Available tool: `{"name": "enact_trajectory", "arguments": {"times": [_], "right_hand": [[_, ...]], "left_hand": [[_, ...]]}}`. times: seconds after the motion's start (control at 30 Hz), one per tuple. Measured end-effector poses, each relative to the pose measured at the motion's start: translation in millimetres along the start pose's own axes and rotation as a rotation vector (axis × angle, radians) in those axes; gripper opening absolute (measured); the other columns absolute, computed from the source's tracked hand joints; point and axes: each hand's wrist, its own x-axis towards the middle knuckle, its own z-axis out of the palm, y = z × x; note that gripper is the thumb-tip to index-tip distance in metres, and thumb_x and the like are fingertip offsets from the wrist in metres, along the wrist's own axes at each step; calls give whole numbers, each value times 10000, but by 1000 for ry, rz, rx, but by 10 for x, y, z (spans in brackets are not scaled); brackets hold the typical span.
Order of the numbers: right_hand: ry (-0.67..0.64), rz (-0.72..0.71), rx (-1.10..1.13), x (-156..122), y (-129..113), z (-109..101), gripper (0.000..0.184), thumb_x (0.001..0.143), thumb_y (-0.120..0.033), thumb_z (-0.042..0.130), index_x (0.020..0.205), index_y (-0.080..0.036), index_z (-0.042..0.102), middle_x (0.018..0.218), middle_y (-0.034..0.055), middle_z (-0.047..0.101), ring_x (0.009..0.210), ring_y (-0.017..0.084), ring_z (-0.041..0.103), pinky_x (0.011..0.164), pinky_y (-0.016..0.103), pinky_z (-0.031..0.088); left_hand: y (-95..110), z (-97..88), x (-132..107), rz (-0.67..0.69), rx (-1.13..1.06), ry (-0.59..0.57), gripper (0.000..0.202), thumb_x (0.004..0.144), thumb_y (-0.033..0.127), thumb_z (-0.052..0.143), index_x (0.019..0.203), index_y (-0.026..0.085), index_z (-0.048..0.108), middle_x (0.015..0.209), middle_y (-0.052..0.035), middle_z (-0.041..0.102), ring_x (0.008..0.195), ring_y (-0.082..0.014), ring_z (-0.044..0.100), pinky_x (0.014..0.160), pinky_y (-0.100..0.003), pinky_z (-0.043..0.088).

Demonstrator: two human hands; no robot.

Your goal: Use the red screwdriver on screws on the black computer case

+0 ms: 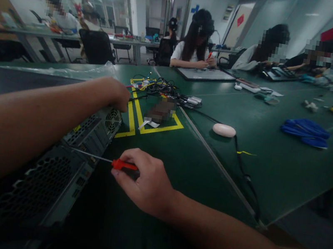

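A metal computer case (82, 178) lies at the left, with its vented back panel facing right. My right hand (148, 180) is closed round the red and black handle of a screwdriver (124, 166). The screwdriver's thin shaft points left to the back panel, near the slot covers, and its tip is hard to make out. Across the top of the case reaches my left arm. At the far corner, above a round fan grille (113, 119), my left hand (118, 93) curls down against the case; its fingertips are hidden.
Tangled black cables (166, 88) and a dark, blurred-out object (160, 112) lie by yellow tape marks (165, 129). A pale oval mouse-like object (224, 130) sits on a black cable. Farther right is a blue cloth bundle (305, 131). Several people sit across the green table (205, 177).
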Motion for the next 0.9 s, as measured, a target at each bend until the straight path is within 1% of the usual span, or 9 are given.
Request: {"name": "enact_trajectory", "arguments": {"times": [0.1,0.17,0.23,0.4,0.47,0.57,0.7,0.8,0.9], "right_hand": [[5,-19,8,-9,18,10,199,1250,-442,819,1290,-250,786,1211,84,936,1043,253,899,999,398,746],[17,-34,12,-13,29,14,203,1253,-446,805,1292,-248,785,1221,90,939,1047,255,902,999,400,744],[24,-39,14,-15,34,14,204,1252,-445,799,1290,-245,785,1226,94,942,1045,256,904,1000,400,741],[17,-14,5,-12,27,11,201,1250,-440,830,1288,-247,789,1212,83,939,1041,249,901,996,378,733],[13,-12,2,-13,33,15,191,1247,-428,845,1290,-249,793,1213,78,936,1039,246,898,994,375,732],[27,-35,2,-19,55,29,161,1230,-381,848,1297,-245,796,1219,79,937,1044,247,898,1004,382,731],[30,-54,-5,-31,73,36,148,1211,-332,843,1320,-242,798,1234,84,938,1041,249,896,998,387,731],[42,-67,-10,-40,62,24,153,1226,-356,834,1322,-240,807,1230,86,939,1021,245,889,976,380,728],[67,-85,-6,-42,48,11,218,1263,-446,810,1305,-233,816,1196,88,935,983,240,880,946,373,724]], "left_hand": [[12,-20,-21,0,1,-16,632,874,556,958,1446,297,1032,1175,-194,983,1334,-527,865,1160,-565,703],[33,-44,-44,-3,9,-24,599,891,533,928,1440,316,1036,1204,-189,984,1343,-534,868,1154,-571,707],[68,-78,-83,-8,21,-31,582,922,511,900,1445,293,1035,1257,-196,984,1349,-528,868,1171,-569,701],[170,-162,-202,-44,46,-54,555,955,436,900,1433,184,1027,1368,-246,973,1344,-527,869,1208,-578,677],[182,-174,-219,-39,26,-49,530,943,404,914,1401,166,1034,1353,-257,973,1315,-531,884,1197,-572,681],[166,-161,-199,-38,15,-29,494,917,402,935,1353,203,1054,1258,-239,980,1273,-517,896,1157,-542,693],[147,-130,-151,-42,79,-34,510,977,442,858,1401,228,1044,1195,-204,983,1259,-468,890,1072,-480,709],[148,-122,-135,-36,102,-41,546,990,459,825,1440,228,1032,1221,-199,985,1269,-452,891,1051,-452,708],[139,-120,-125,-27,130,-36,568,995,481,808,1451,223,1027,1245,-205,989,1263,-452,903,1046,-446,712]]}}
